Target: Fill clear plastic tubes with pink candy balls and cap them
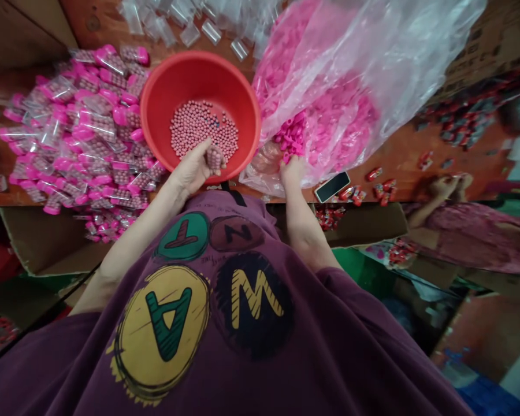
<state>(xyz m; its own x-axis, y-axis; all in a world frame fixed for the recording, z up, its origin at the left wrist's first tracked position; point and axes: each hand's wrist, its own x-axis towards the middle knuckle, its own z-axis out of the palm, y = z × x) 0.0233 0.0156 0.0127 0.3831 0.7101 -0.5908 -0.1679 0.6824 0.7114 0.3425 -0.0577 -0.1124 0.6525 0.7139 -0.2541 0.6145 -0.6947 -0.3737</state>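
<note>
My left hand is closed around a small clear bottle packed with pink beads, over the near rim of a red basin. Loose pink beads lie in the bottom of the basin, with a few dark ones among them. At the mouth of a clear plastic bag, my right hand reaches in among bright pink caps. Its fingertips are hidden there, so whether they grip a cap cannot be made out.
Left of the basin is a heap of filled, pink-capped bottles. Clear uncapped bottles lie behind it. A phone rests by the table edge, near small red items. Further right, another person's hands are at the table.
</note>
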